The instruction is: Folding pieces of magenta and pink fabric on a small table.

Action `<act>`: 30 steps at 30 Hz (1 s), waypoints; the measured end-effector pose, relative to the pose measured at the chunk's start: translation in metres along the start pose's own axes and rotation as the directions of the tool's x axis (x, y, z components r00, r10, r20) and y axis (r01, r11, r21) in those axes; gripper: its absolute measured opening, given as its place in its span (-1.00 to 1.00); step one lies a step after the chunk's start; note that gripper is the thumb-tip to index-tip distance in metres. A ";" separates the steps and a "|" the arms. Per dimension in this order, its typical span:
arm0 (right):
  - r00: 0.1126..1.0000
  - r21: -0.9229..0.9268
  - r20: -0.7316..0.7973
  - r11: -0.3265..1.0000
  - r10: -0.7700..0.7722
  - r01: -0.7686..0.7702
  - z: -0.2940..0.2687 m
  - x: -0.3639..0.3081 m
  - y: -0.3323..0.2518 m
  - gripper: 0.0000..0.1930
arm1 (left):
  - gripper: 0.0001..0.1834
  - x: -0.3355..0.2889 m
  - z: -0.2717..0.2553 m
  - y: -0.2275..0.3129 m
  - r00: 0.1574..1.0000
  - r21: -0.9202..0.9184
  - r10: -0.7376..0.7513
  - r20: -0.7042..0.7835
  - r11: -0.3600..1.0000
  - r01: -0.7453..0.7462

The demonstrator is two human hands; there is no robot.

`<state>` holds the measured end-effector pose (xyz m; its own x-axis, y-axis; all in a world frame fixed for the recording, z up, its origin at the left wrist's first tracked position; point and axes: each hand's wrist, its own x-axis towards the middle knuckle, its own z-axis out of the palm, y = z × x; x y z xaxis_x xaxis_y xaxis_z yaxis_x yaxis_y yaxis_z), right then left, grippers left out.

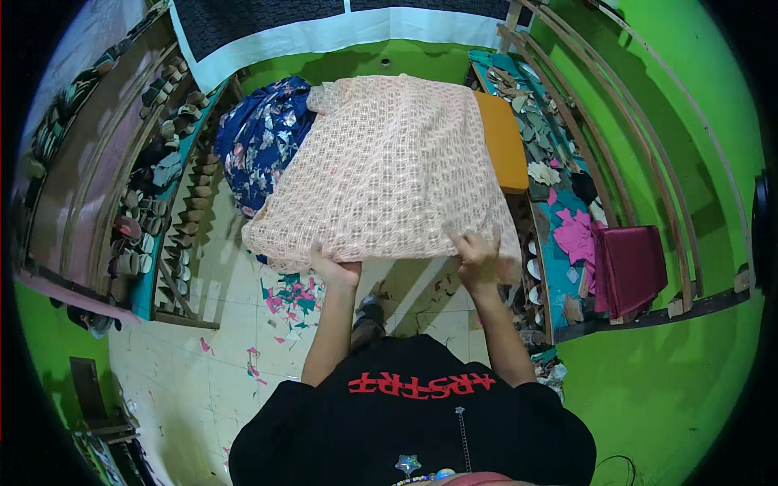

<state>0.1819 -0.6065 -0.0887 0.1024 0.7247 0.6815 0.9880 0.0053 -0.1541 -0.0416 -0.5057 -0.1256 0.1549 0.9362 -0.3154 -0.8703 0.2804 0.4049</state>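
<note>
A pale peach, lace-like patterned cloth (389, 162) lies spread over a table in front of me, its near edge hanging toward me. My left hand (336, 269) is closed on that near edge, left of its middle. Farther right, my right hand (476, 257) grips the same edge, its fingers slightly blurred. Under the cloth's right side shows an orange-yellow tabletop (502, 142). Bunched against the cloth's left side is a dark blue floral fabric (263, 138).
Wooden racks with many shoes (150, 219) stand at the left. On the right, a teal-covered shelf (559, 235) bears fabric scraps, pink pieces (575, 235) and a folded maroon material (632, 267). Pink and green offcuts (296, 300) litter the tiled floor (186, 381).
</note>
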 end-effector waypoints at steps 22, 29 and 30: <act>0.829 0.079 0.555 0.997 -0.064 0.024 -0.060 0.057 0.001 -0.76 | -0.54 0.039 0.115 0.058 0.930 0.112 0.362 0.067 0.923 -0.368; 0.811 -0.238 0.415 0.910 0.412 -0.340 -0.061 0.084 0.036 -0.71 | -0.42 0.126 0.176 0.055 0.943 0.013 0.293 0.159 0.954 -0.298; 0.809 -0.252 0.401 0.901 0.429 -0.353 -0.069 0.095 0.041 -0.71 | -0.42 0.137 0.189 0.057 0.946 0.012 0.275 0.174 0.960 -0.281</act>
<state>0.2404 -0.5849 0.0190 0.4609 0.8649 0.1989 0.8831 -0.4247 -0.1993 0.0185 -0.3219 0.0164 -0.0112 0.9992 -0.0378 -0.8730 0.0086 0.4876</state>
